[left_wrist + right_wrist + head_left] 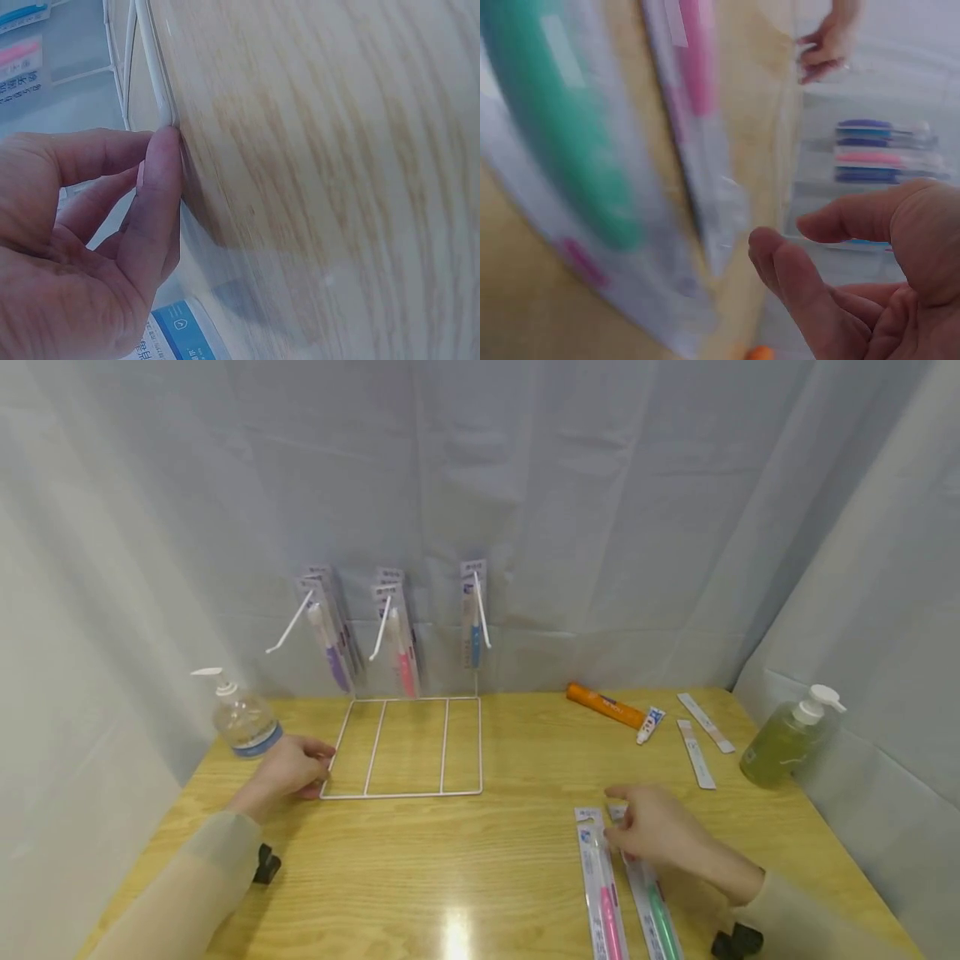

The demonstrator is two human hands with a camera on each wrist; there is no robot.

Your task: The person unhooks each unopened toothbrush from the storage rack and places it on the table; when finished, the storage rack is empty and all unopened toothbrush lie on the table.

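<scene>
Left hand (288, 767) pinched the wire rack (405, 794) near its front left corner; the rack stood on the table (375, 877). Right hand (663, 828), right of and nearer than the rack, held nothing, thumb and fingertips narrowly apart. It was over the green toothbrush pack (660, 917); contact could not be judged, the wrist view being blurred. The pink toothbrush pack (606, 902) lay just beside, on the rack side. On the rack's hooks, frontmost, left to right: purple hanging pack (337, 667), pink hanging pack (406, 670), blue hanging pack (476, 643). Left of the rack: clear pump bottle (245, 720). Well right of the rack: orange tube (603, 703), small white tube (650, 725), two slim packets (697, 754), then green pump bottle (780, 743).
</scene>
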